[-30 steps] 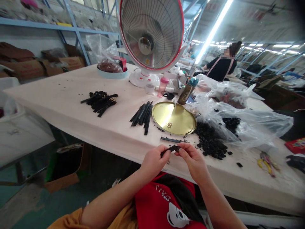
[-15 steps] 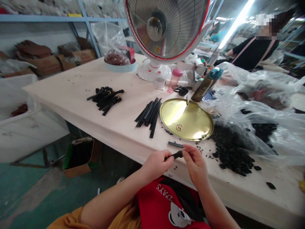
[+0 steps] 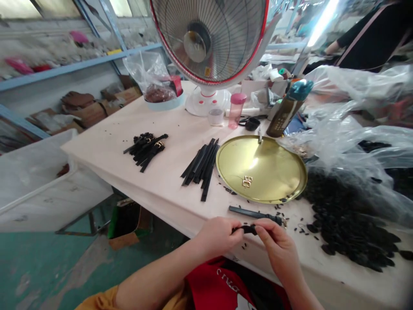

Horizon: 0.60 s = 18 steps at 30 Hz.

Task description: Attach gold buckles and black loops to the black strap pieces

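1. Left hand [image 3: 222, 234] and right hand [image 3: 280, 242] pinch a black strap [image 3: 248, 230] over the table [image 3: 187, 129] near its edge, apparently steadying both ends.
2. Gold-toned buckles [image 3: 247, 181] rest on a round tray [image 3: 277, 165], presumably against scattering.

Left hand [image 3: 221, 234] and right hand [image 3: 278, 244] (both pinching) nearly meet.

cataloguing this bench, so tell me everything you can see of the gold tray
The gold tray looks like shiny metal, rounded in outline, with a thin raised rim. It lies flat on the pale table, to the right of the black strips. Small gold buckles rest on it near its front edge. A thin pale object overlaps its far rim; what that is, I can't tell. Most of its surface is bare.
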Tool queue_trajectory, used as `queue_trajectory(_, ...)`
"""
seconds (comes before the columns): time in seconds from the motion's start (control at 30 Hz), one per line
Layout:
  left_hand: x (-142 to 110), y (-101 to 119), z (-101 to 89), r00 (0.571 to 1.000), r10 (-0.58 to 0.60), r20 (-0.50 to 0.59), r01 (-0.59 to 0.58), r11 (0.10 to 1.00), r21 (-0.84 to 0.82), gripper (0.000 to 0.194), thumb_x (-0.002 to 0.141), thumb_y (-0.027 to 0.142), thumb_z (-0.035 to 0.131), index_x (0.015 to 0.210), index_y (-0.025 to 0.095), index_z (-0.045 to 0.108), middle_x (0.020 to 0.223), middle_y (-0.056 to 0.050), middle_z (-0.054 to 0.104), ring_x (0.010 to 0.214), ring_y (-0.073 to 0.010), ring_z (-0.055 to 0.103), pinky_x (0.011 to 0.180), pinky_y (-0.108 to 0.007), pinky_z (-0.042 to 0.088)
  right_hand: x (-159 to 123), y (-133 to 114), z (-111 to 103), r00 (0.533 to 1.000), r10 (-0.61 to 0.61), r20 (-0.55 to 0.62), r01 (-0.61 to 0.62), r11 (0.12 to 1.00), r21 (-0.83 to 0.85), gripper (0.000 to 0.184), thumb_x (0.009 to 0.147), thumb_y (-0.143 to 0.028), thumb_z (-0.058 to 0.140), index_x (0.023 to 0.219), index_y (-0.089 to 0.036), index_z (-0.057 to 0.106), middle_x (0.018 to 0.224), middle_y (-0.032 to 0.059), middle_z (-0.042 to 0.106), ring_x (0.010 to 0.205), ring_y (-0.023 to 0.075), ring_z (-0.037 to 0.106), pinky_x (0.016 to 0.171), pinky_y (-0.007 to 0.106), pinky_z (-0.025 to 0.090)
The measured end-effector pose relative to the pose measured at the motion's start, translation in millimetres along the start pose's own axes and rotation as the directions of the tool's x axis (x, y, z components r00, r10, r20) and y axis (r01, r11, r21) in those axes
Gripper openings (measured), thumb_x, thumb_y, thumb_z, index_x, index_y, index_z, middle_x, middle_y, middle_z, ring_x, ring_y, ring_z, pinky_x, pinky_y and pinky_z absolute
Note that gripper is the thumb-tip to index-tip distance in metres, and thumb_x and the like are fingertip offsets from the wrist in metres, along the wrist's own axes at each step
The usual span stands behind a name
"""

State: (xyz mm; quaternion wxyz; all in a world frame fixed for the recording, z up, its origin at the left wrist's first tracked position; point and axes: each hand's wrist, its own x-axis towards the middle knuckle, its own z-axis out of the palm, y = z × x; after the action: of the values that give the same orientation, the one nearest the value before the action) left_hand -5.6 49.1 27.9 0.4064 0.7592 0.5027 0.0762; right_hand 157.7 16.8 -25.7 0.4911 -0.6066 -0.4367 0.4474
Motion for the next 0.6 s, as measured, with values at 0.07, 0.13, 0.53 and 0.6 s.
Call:
queue_trajectory(0.07,6,8,5.4,0.999,-0.029,-0.03,0.027,0.998,-0.058,0.029,0.082,0.032,0.037,0.073,0.017,0.06,0.06,0.001,0.054,0.056,-0.0102,0.045,0.05,-0.02,0.028,5,0,-4,0.998,0.047,-0.033,-0.046,0.999,0.026,0.027,0.067,-0.046,0.063,0.074,-0.02,0.061,0.068,0.0023,0.063,0.069,0.0178,0.058,0.067,0.031,0.047)
queue_trajectory(0.13,13,15,11.9,0.997,-0.043,-0.063,0.034,0.991,-0.133,0.032,0.084,0.037,0.035,0.078,0.017,0.061,0.065,0.001,0.056,0.059,-0.0103,0.047,0.051,-0.019,0.03,10,0,-9,0.993,0.112,-0.046,-0.111,0.993,0.039,0.03,0.069,-0.049,0.06,0.075,-0.019,0.06,0.065,0.0022,0.062,0.065,0.0184,0.058,0.065,0.032,0.047)
queue_trajectory(0.53,29,32,41.7,0.991,0.004,-0.134,-0.018,0.995,-0.098,0.032,0.085,0.036,0.036,0.082,0.018,0.063,0.071,-0.001,0.062,0.063,-0.0116,0.052,0.053,-0.02,0.033,7,16,-34,0.971,0.236,-0.035,-0.223,0.949,0.223,0.03,0.069,-0.049,0.061,0.077,-0.02,0.059,0.076,0.0028,0.065,0.075,0.0203,0.06,0.076,0.035,0.046)
queue_trajectory(0.6,25,31,40.9,0.993,0.04,-0.112,-0.047,0.997,-0.059,0.033,0.085,0.036,0.036,0.08,0.018,0.063,0.07,-0.001,0.062,0.061,-0.0116,0.05,0.051,-0.021,0.03,2,15,-37,0.983,0.163,-0.088,-0.154,0.983,0.097,0.032,0.068,-0.05,0.061,0.079,-0.02,0.061,0.078,0.004,0.065,0.076,0.0211,0.059,0.078,0.036,0.045)
